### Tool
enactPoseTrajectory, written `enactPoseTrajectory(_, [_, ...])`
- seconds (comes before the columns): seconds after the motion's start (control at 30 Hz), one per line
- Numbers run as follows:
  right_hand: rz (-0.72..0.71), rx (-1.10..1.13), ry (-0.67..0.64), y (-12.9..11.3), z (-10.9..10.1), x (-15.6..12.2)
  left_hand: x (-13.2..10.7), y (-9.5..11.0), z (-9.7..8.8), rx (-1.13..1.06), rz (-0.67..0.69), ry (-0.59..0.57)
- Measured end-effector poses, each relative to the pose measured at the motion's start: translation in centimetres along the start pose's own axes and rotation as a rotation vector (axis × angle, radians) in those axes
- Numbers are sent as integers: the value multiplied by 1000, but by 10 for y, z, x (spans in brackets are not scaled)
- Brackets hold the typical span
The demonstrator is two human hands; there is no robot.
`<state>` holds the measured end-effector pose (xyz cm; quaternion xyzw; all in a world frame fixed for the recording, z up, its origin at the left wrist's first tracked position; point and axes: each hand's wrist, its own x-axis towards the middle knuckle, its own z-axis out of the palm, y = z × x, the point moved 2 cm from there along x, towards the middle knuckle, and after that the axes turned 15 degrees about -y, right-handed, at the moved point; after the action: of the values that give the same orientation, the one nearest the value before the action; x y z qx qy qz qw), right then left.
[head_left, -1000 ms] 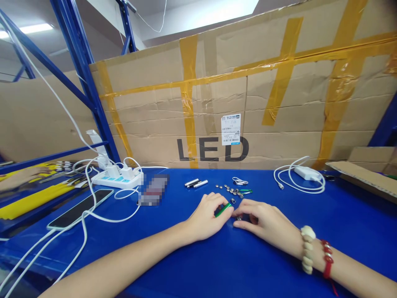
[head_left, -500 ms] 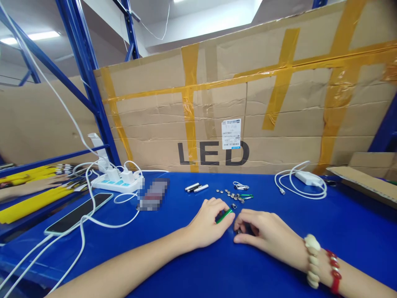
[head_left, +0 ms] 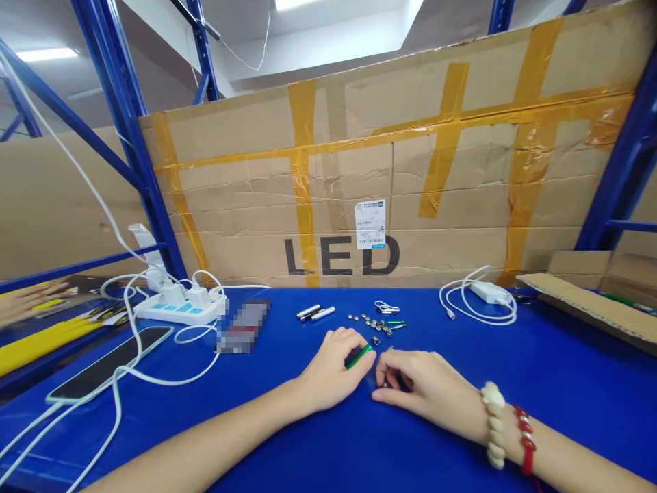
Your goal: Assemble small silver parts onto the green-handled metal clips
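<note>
My left hand (head_left: 336, 370) is closed around a slim green tube (head_left: 359, 357), whose end shows beside the thumb. Just right of it, my right hand (head_left: 415, 383) rests low over the table with fingers curled toward the thumb. A small shiny metal part (head_left: 387, 385) shows between those fingertips, partly hidden. Beyond the fingertips lies another small metal piece (head_left: 376, 340). Farther back are several button cells (head_left: 367, 320), a green carabiner clip (head_left: 395, 324) and a looped white cord (head_left: 386, 307). Silver tubes (head_left: 322, 313) lie left of these.
On the blue table (head_left: 318, 452), a power strip (head_left: 179, 309), phone (head_left: 110, 363), trailing white cables and a blurred flat item (head_left: 243, 327) occupy the left. A white adapter (head_left: 490, 293) and a cardboard tray (head_left: 590, 308) are right. Another person's hand (head_left: 33, 301) shows far left.
The whole view has shifted, so things appear slightly farther left. Both hands keep nearly the same pose, the left still gripping the green tube.
</note>
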<state>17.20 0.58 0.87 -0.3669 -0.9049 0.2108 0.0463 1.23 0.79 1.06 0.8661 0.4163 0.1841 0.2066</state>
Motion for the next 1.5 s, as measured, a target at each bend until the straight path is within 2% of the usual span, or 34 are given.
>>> enactPoseTrajectory(0.5, [25,21,103,6,0,3,-1,0,0,-12,6,6])
enactPoseTrajectory(0.7, [60,67,113,4,0,3,-2,2,-1,-5,4,0])
enactPoseTrajectory(1.1, [20,52,132,3,-2,1,0,1,-1,-4,-6,-8])
enactPoseTrajectory(1.5, [66,11,157,2,-3,0,-2,2,0,-5,4,-9])
